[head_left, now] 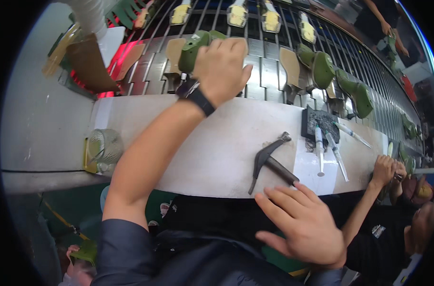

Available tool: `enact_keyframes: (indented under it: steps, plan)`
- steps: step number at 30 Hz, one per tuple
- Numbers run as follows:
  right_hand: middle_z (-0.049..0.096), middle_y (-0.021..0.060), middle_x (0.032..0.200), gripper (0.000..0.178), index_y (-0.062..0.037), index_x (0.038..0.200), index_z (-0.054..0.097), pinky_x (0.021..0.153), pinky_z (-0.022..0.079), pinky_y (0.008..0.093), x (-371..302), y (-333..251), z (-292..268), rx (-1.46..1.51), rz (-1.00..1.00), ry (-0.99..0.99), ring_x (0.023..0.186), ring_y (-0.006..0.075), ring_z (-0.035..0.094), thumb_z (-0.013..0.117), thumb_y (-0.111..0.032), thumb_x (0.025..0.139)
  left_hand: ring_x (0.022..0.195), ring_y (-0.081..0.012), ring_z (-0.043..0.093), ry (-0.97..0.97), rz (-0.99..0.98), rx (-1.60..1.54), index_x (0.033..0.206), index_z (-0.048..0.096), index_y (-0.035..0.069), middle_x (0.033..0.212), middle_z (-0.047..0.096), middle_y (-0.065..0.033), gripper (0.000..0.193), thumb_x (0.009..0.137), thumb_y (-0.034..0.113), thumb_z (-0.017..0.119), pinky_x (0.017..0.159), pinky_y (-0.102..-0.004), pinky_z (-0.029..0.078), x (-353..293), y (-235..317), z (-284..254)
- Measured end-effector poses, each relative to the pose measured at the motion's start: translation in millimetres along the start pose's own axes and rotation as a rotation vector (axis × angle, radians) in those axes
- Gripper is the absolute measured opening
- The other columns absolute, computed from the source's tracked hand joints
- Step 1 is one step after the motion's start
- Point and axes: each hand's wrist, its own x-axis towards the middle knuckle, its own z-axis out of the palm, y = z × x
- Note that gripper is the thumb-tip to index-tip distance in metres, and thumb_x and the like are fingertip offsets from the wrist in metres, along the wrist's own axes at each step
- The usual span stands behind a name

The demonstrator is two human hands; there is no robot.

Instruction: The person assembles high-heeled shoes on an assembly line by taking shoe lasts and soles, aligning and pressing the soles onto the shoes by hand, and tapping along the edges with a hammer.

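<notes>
My left hand, with a black band on the wrist, reaches over the slatted conveyor. It is right beside a green shoe last, the thumb standing apart from the bent fingers. The fingertips are partly hidden, and whether they touch the last I cannot tell. Low in front of me, my right hand is open with spread fingers and holds nothing. Just beyond its fingertips, a shoemaker's hammer lies on the white worktop, its dark handle pointing toward that hand.
Several syringes lie by a dark block on the worktop's right. A mesh cup stands left. More green lasts and tan insoles sit on the conveyor. At right, a co-worker's hands work close to the worktop.
</notes>
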Motion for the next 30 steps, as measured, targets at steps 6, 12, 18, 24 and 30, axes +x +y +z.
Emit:
enact_keyframes:
  steps: [6, 12, 18, 24, 30]
  plan:
    - [0.076, 0.0223, 0.093, 0.034, 0.0047, 0.119, 0.07, 0.08, 0.058, 0.0415, 106.4, 149.9, -105.1, -0.27, 0.285, 0.48, 0.085, 0.0333, 0.075, 0.063, -0.017, 0.094, 0.111, -0.0347, 0.063, -0.087, -0.019, -0.332, 0.115, 0.069, 0.001, 0.119, 0.07, -0.015, 0.036, 0.085, 0.019, 0.078, 0.097, -0.0452, 0.048, -88.8, 23.2, 8.7]
    - [0.076, 0.0243, 0.106, 0.045, 0.0003, 0.105, 0.077, 0.089, 0.058, 0.0458, 145.1, 349.8, -84.7, -0.577, 0.736, -0.379, 0.1, 0.0398, 0.073, 0.082, -0.027, 0.07, 0.119, -0.0328, 0.059, -0.15, -0.028, -0.441, 0.117, 0.069, 0.001, 0.128, 0.068, -0.0133, 0.039, 0.083, 0.019, 0.078, 0.103, -0.0442, 0.042, -91.4, 19.4, 14.2]
    - [0.077, 0.0219, 0.099, 0.031, -0.0042, 0.105, 0.079, 0.085, 0.06, 0.0445, 131.3, 427.7, 0.5, -0.624, 0.685, -0.41, 0.097, 0.0356, 0.076, 0.072, -0.014, 0.076, 0.119, -0.0315, 0.058, -0.212, -0.047, -0.435, 0.115, 0.07, 0.002, 0.127, 0.066, -0.0109, 0.04, 0.081, 0.021, 0.08, 0.101, -0.0449, 0.041, -89.5, 20.1, 9.6]
    - [0.073, 0.0246, 0.079, 0.029, 0.0107, 0.097, 0.071, 0.056, 0.061, 0.0443, 186.3, 430.5, -77.4, 0.096, 1.094, 0.47, 0.062, 0.0306, 0.075, 0.054, -0.012, 0.094, 0.121, -0.0332, 0.057, -0.257, -0.077, -0.403, 0.115, 0.07, 0.002, 0.128, 0.065, -0.013, 0.041, 0.078, 0.018, 0.081, 0.102, -0.0466, 0.041, -86.7, 16.4, 4.3]
    - [0.075, 0.0286, 0.105, 0.049, 0.0103, 0.106, 0.073, 0.089, 0.059, 0.0502, 269.6, 482.9, -118.2, -0.648, 0.617, 0.487, 0.098, 0.041, 0.075, 0.056, -0.035, 0.098, 0.121, -0.0346, 0.057, -0.306, -0.079, -0.425, 0.114, 0.069, 0.003, 0.131, 0.063, -0.0145, 0.045, 0.074, 0.019, 0.083, 0.101, -0.0476, 0.041, -76.7, 17.7, 3.3]
